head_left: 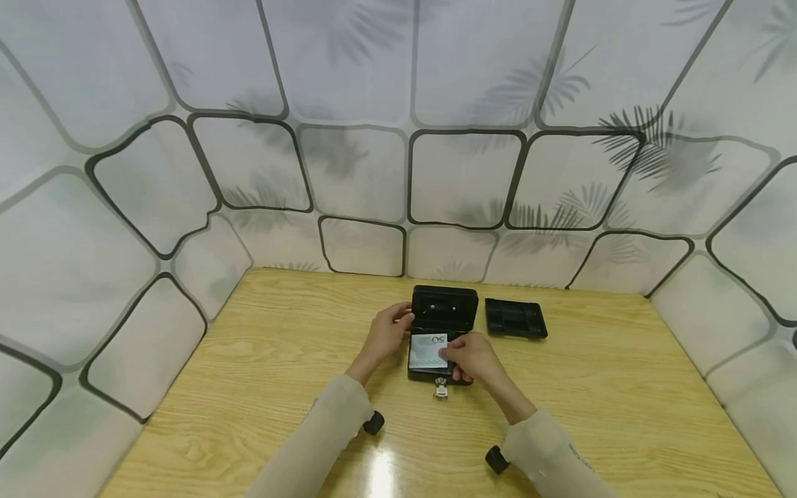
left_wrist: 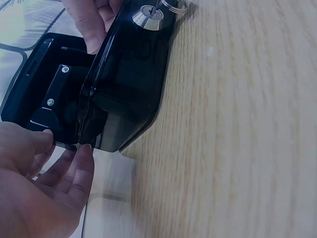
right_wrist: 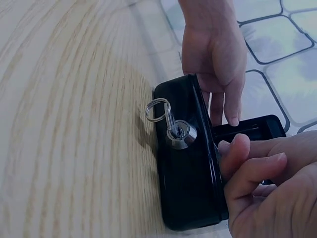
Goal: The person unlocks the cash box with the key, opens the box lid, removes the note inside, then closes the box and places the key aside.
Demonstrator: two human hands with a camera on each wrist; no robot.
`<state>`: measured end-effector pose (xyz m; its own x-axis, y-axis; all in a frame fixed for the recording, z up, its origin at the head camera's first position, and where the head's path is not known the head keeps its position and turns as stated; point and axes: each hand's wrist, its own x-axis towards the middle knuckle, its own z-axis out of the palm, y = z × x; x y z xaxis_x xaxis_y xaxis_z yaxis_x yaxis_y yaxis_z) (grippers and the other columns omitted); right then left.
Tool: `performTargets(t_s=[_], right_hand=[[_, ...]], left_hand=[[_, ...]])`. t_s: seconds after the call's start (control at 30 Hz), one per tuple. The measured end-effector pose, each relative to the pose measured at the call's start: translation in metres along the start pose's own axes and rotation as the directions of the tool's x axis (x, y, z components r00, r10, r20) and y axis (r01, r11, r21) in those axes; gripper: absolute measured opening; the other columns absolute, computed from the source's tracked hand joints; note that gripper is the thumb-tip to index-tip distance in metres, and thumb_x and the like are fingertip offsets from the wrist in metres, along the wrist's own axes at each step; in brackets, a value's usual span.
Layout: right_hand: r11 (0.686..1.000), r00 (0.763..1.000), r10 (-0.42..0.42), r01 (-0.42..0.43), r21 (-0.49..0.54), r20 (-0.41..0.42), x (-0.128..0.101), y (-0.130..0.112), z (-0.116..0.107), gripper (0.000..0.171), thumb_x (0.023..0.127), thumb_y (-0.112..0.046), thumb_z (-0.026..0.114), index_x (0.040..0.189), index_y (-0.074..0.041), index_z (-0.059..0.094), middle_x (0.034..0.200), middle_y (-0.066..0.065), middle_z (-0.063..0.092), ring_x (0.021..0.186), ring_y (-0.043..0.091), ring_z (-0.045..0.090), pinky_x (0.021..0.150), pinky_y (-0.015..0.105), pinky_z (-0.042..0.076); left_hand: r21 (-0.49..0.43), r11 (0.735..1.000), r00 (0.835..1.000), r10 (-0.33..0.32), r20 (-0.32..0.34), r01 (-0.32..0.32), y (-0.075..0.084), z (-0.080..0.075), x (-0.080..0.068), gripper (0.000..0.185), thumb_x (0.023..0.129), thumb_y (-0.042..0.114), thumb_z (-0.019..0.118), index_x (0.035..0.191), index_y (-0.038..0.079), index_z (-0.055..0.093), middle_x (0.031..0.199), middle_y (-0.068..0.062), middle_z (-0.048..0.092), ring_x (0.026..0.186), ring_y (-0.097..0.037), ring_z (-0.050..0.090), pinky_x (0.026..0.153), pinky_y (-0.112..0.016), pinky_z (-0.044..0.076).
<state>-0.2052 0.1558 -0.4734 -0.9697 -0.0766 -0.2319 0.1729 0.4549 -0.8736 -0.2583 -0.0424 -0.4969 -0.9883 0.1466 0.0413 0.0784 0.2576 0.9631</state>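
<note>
A small black cash box (head_left: 436, 372) stands open mid-table with its lid (head_left: 445, 308) upright. A banknote marked 50 (head_left: 427, 350) lies in it. My right hand (head_left: 450, 356) pinches the note's right end at the box's rim (right_wrist: 210, 163). My left hand (head_left: 401, 319) rests with fairly straight fingers (right_wrist: 230, 106) against the box's left side, near the lid's hinge corner (left_wrist: 74, 141). A key on a ring (right_wrist: 171, 121) sticks out of the silver lock (left_wrist: 148, 15) on the front wall.
A black coin tray (head_left: 515, 318) lies on the wooden table (head_left: 280, 360) just right of the box. Patterned white screens (head_left: 373, 173) close off the back and both sides. Small black wrist mounts (head_left: 373, 422) hang near the table's front.
</note>
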Motion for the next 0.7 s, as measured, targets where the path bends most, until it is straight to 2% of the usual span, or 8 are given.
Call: performTargets(t_s=[0.27,0.7], right_hand=[[0.997,0.999,-0.011,0.008,0.083,0.033,0.0016,0.0020,-0.0021,0.013,0.097,-0.008,0.071,0.093,0.003,0.077,0.049,0.003,0.056,0.039,0.008,0.042,0.040,0.022,0.028],[0.998,1.000,-0.025,0.025,0.064,0.004,0.0016,0.0019,-0.0011,0.015,0.097,-0.006,0.070,0.084,0.001,0.074,0.048,0.003,0.051,0.039,0.009,0.036,0.038,0.021,0.027]], left_hand=[[0.020,1.000,1.000,0.000,0.004,0.000,-0.0009,0.0005,0.0003,0.036,0.108,0.009,0.056,0.142,-0.003,0.058,0.130,-0.024,0.065,0.101,-0.032,0.071,0.081,-0.035,0.063],[0.014,1.000,1.000,-0.001,-0.008,0.002,0.0035,0.0005,-0.0013,0.035,0.107,0.007,0.056,0.140,-0.004,0.059,0.130,-0.025,0.066,0.102,-0.033,0.070,0.080,-0.036,0.063]])
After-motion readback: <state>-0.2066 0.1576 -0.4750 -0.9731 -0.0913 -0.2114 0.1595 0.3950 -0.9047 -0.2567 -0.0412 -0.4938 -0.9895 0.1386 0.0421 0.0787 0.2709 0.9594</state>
